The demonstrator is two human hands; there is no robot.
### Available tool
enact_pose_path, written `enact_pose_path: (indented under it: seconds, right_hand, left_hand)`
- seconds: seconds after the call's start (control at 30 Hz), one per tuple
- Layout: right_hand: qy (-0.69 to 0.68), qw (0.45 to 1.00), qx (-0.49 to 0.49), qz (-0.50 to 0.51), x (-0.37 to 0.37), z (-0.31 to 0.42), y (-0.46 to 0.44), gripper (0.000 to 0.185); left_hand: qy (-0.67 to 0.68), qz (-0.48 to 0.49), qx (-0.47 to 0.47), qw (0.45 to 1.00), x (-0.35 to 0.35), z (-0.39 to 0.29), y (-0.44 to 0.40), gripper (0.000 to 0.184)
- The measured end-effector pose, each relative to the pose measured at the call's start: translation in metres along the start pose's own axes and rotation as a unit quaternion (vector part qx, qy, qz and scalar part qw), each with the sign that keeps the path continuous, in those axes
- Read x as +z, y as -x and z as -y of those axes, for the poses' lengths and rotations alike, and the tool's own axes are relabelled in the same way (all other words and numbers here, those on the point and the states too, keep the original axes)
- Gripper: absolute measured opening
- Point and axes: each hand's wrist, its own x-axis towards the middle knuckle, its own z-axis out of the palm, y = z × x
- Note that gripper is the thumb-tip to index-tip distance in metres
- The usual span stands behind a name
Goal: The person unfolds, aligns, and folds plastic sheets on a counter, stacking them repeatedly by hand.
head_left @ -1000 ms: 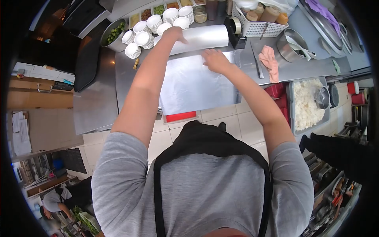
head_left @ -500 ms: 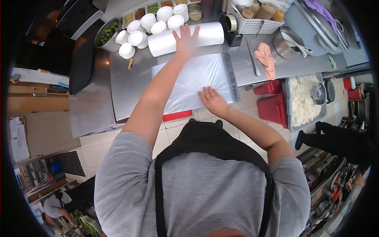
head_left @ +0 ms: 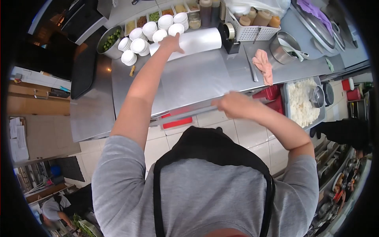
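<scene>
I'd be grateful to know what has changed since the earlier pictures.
The right hand has moved from the plastic sheet toward the body, past the front edge of the counter; its grip is too blurred to tell. The sheet no longer lies spread there. The left hand is back near the left end of the plastic roll. The roll, stacked white bowls and pink cloth stayed put.

The right grip is blurred, its hold unclear. The left grip hides part of the roll; a sleeve partly covers 1 co-worker.
</scene>
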Motion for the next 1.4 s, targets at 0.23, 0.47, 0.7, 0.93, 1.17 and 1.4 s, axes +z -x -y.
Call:
enact_pose_path:
  seconds: [0.23,0.47,0.7,0.93,1.17,1.4]
  right_hand:
    - [0.062,0.984,0.083,-0.146,0.019,-0.102,-0.127,0.042]
    - [0.060,0.992,0.065,-0.088,0.102,-0.066,-0.105,0.085]
    - [0.218,0.940,0.003,-0.264,0.161,-0.039,-0.069,0.052]
    - [0.012,0.988,-0.010,-0.155,0.105,0.005,-0.024,0.033]
    - [-0.060,0.994,-0.007,0.093,0.013,0.040,0.025,0.029]
    - [0.029,0.987,0.100,-0.126,-0.006,-0.080,-0.094,0.042]
  left_hand:
    - [-0.025,-0.037,0.076,0.996,-0.002,0.000,-0.003,0.072]
    - [-0.027,-0.227,0.095,0.969,0.060,-0.015,0.023,0.060]
    - [-0.061,-0.399,0.103,0.909,0.081,-0.056,0.024,0.067]
    - [-0.041,-0.191,-0.008,0.981,0.033,-0.056,0.014,0.118]
    - [-0.004,-0.052,-0.010,0.999,0.002,-0.022,0.006,0.108]
    - [0.014,-0.053,0.051,0.997,0.009,-0.003,-0.016,0.083]
